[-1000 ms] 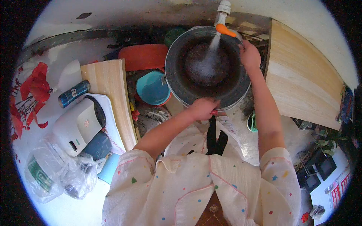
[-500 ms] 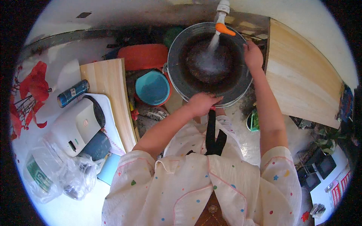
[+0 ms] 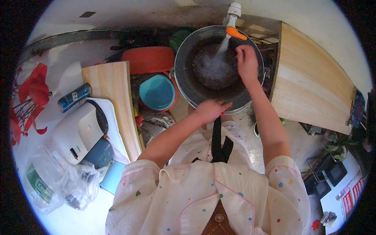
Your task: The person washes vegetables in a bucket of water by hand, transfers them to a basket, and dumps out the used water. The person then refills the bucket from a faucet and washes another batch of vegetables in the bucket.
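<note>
Water runs from a white tap [image 3: 234, 11] with an orange handle [image 3: 236, 33] into a large dark metal bucket [image 3: 188, 87]. My left hand [image 3: 210, 110] rests on the bucket's near rim, its fingers gripping the edge. Over the right part of the bucket's mouth is my right hand [image 3: 246, 62], just below the orange handle and beside the stream. Its fingers are bent and slightly blurred, and whether they hold anything is hidden.
A red basin [image 3: 147, 59] and a turquoise basin [image 3: 157, 92] stand left of the bucket. Wooden boards flank it, one on the left [image 3: 111, 94] and one on the right [image 3: 313, 78]. Farther left are a white appliance [image 3: 81, 132] and plastic bags [image 3: 43, 184].
My right hand has left the bucket's right rim and moved left over its mouth, nearer the stream. My left hand stays at the near rim. The bucket has shifted slightly.
</note>
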{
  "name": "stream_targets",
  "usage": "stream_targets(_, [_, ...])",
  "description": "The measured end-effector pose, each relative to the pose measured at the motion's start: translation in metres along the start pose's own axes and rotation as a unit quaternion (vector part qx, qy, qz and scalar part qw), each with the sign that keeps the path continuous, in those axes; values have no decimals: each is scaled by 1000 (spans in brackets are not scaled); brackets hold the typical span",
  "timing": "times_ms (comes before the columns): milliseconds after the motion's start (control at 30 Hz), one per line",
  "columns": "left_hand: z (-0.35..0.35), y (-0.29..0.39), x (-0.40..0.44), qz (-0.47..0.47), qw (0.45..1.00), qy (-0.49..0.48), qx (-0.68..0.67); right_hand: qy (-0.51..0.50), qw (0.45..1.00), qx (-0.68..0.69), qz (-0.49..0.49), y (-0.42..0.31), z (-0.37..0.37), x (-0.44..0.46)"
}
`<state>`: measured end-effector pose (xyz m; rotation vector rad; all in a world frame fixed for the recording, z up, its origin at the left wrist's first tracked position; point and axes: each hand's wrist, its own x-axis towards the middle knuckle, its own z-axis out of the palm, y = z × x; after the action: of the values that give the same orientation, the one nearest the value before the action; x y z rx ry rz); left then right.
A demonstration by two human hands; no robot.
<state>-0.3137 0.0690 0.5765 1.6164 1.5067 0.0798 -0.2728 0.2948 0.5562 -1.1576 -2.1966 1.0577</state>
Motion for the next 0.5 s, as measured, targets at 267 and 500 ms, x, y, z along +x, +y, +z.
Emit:
stream_targets(267, [-40,17,-2,-79,985,-132,-78,-82,740,462,481,26,73,20])
stream_targets(500, [-16,-1,-4,-3,998,-35,-42,-40,623,542,562,53,97,23])
